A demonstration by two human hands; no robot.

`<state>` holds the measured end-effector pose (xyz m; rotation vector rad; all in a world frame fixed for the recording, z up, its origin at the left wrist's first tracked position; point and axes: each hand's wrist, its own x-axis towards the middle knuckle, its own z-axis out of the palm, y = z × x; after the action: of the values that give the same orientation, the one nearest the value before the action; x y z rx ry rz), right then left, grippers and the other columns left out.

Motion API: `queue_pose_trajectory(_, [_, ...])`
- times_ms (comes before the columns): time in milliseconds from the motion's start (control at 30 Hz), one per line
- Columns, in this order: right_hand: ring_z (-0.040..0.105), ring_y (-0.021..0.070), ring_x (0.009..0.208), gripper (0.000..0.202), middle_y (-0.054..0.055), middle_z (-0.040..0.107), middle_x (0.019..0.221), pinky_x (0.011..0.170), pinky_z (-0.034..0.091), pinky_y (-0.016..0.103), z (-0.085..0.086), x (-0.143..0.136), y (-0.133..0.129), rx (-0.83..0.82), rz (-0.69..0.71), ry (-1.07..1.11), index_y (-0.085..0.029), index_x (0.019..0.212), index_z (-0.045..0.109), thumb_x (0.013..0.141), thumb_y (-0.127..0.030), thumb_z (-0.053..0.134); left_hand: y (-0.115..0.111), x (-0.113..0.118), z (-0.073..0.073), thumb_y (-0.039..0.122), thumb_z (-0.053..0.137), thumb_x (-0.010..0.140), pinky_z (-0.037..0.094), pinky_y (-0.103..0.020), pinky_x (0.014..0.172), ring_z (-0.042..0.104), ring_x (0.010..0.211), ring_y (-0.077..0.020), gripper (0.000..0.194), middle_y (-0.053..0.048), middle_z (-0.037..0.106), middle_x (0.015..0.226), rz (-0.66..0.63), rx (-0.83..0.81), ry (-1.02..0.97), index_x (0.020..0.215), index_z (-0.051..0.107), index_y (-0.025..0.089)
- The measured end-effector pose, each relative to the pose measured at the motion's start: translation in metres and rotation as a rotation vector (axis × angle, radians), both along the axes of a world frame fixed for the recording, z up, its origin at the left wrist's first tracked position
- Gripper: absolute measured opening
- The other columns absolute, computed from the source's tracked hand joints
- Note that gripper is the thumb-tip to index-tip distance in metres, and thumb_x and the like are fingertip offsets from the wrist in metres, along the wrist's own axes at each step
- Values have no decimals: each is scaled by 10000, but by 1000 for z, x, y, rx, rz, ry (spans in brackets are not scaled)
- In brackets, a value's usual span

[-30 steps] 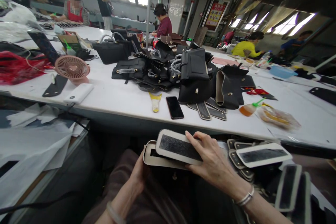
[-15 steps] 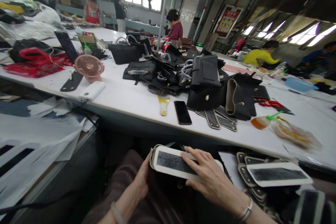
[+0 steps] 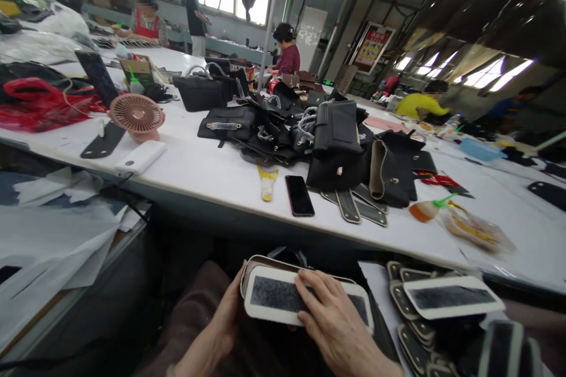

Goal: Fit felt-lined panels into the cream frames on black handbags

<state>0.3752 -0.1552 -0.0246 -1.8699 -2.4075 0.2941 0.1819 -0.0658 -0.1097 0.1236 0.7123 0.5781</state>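
right hand (image 3: 331,324) lies flat on the panel (image 3: 274,300); left hand (image 3: 230,315) grips its end. more panels (image 3: 446,297) right, table (image 3: 212,171) edge just ahead.

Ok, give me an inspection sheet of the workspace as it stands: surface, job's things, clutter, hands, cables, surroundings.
Surface: long white worktable, loaded along its middle.
Job's things: white-edged oblong panel with a dark centre lies on a beige-rimmed black leather piece in the lap; similar panels stacked to the right.
Clutter: heap of black leather handbags, black smartphone, yellow scraper, pink desk fan, white power bank, orange glue bottle with green nozzle.
Hands: left hand holds the piece's left end; right hand lies flat on the panel.
Cables: a dark cable hangs below the table edge.
Surroundings: other people seated at neighbouring tables; windows behind.
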Motion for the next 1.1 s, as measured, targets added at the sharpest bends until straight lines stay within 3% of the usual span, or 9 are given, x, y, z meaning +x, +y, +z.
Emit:
queue_pose_trajectory(167, [427,266,1267,421,117,482,1393,1105,385,482,6,-8,11,-79,-97,92,-145,1386,463,972,-207,422,4,4,5,492,626,854,497,-307,779,704,720,-230,403,-50,765,734,11,-27,108,927,729,109])
queue_pose_trajectory(300, [416,287,1261,415,140,481,1369,1100,357,512,10,-6,24,-63,-179,131,-141,1346,502,934,-196,495,7,7,13,436,627,873,471,-264,646,664,597,-167,317,19,743,657,67,-76,276,989,717,155])
queue_pose_trajectory(433, [455,299,1202,390,128,482,1345,1059,362,550,12,-1,32,-73,-212,171,-193,1274,555,885,-215,581,7,5,7,414,626,877,461,-248,602,657,600,-155,285,18,743,662,75,-78,273,960,723,160])
queue_pose_trajectory(700, [499,279,1037,288,83,578,1198,911,445,489,20,1,41,-84,-54,123,-182,1145,603,858,-202,631,8,0,-8,454,668,832,489,-261,615,669,634,-185,347,-31,752,717,59,-67,254,953,733,135])
queue_pose_trajectory(900, [478,237,1079,287,73,584,1187,983,425,428,21,11,42,-119,-52,306,-170,1162,613,876,-191,597,8,-3,-19,472,640,846,483,-265,610,677,684,-196,405,-43,760,785,36,-53,316,1074,706,144])
queue_pose_trajectory(1000, [459,222,1127,365,96,548,1261,1039,396,404,20,18,37,-126,-22,396,-148,1249,567,885,-177,561,8,-5,-22,430,602,883,462,-256,607,649,617,-170,380,-6,736,696,44,-46,349,1144,678,165])
queue_pose_trajectory(1100, [437,242,1174,562,127,515,1318,1062,387,407,18,23,33,-142,22,409,-118,1313,518,785,-210,685,10,-7,-18,440,615,876,447,-243,607,641,626,-155,380,17,728,684,44,-29,354,1156,674,190])
